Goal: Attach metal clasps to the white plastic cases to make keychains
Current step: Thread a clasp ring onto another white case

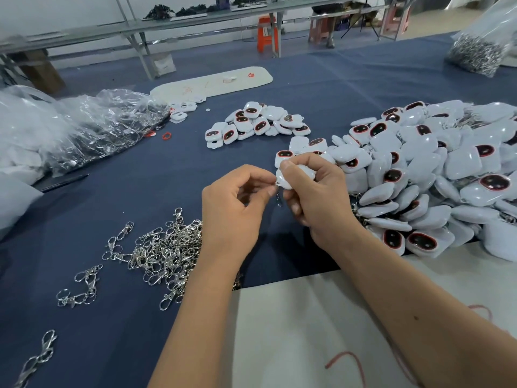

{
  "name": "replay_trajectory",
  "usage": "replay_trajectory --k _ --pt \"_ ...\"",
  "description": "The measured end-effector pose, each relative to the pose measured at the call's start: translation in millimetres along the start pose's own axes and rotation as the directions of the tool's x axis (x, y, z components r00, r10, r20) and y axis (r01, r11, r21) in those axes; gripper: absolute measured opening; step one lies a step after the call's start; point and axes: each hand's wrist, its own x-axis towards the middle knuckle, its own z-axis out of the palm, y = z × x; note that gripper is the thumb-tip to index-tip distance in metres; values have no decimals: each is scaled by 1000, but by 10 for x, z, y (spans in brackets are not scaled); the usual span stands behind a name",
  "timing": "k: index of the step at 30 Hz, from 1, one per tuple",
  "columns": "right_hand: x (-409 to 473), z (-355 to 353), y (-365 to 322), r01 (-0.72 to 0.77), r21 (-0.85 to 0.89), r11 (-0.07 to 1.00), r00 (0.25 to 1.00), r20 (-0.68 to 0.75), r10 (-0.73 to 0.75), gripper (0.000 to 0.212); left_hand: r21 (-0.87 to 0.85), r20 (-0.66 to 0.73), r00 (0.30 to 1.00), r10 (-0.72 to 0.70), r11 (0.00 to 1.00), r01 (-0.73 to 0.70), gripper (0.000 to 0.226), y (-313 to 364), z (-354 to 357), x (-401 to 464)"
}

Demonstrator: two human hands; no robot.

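STEP: clasp fitting | right hand (313, 191) gripping white case (293, 175) | left hand (237, 200) pinching clasp (279, 196) at case edge | ADVICE: steady case, thread ring fully | SPARE: clasp pile (165, 253) below left hand

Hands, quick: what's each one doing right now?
Left hand: fingertips pinch a metal clasp at the case's edge.
Right hand: fingers curled round a white plastic case, holding it.
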Motion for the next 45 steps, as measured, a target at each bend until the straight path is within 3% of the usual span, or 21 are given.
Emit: replay_trajectory --k 5,10,14,18,20,23,25,28,30,38,45 --pt "20 -21 25 -4 80 997 995 97 -4 14 -48 -115 993 -30 999 24 21 2 1 19" --pt "18 -18 68 -20 156 988 975 220 -15 18 75 -191 981 21 997 -7 17 -26 -52 7" --pt "22 -9 86 25 88 996 979 201 -43 17 313 -75 984 161 941 -130 17 -29 -108 35" --pt "-1 28 157 171 -158 973 974 173 -143 20 445 46 993 105 888 -115 21 -45 -135 55" --pt "-2 29 156 156 -130 979 977 168 -134 21 380 7 999 38 924 -38 22 -41 -115 38" --pt "31 -4 108 52 89 995 979 190 -68 17 98 -158 983 -98 989 115 15 -8 -41 30" --pt "45 -17 81 -19 190 982 974 224 -24 14 -94 -217 954 -206 977 190 12 7 7 47" --pt "51 -14 79 -78 270 960 965 261 5 29 -293 -183 935 -303 925 243 16 13 18 65" --pt "54 -17 90 -84 283 956 962 272 4 28 -391 -157 925 -345 882 263 14 25 1 62" --pt "47 -9 88 -108 355 929 958 287 1 34 -608 19 853 -522 671 424 10 82 47 28" --pt "19 10 79 -93 281 955 961 277 12 35 -545 -118 876 -467 768 336 15 52 34 58"
